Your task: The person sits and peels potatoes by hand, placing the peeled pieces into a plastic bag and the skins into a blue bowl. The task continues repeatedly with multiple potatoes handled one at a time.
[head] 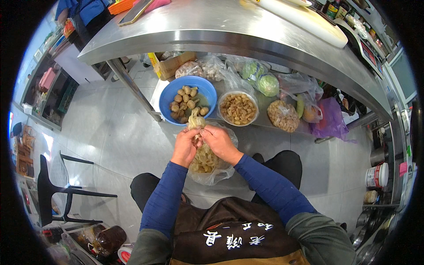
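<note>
My left hand [187, 145] grips a pale garlic bulb [196, 122] with its stem pointing away from me. The thumb and fingers of my right hand [219, 141] pinch at the bulb's near side, and the fingertips partly hide what they hold. Below both hands, a clear plastic bag [217, 177] lies open with a heap of garlic skins [203, 159] in it. Just beyond them, a blue basin [167, 86] contains several whole brownish garlic bulbs [185, 94] and some water. A white bowl [255, 116] full of garlic cloves [238, 107] stands to its right.
A steel table [212, 20] overhangs the low shelf [260, 101]. Farther right are a bag of cloves [283, 116], cabbages [267, 84] and a purple bag [331, 121]. A table leg [132, 87] stands left of the basin. A chair [63, 188] is at left; another person [87, 16] stands beyond.
</note>
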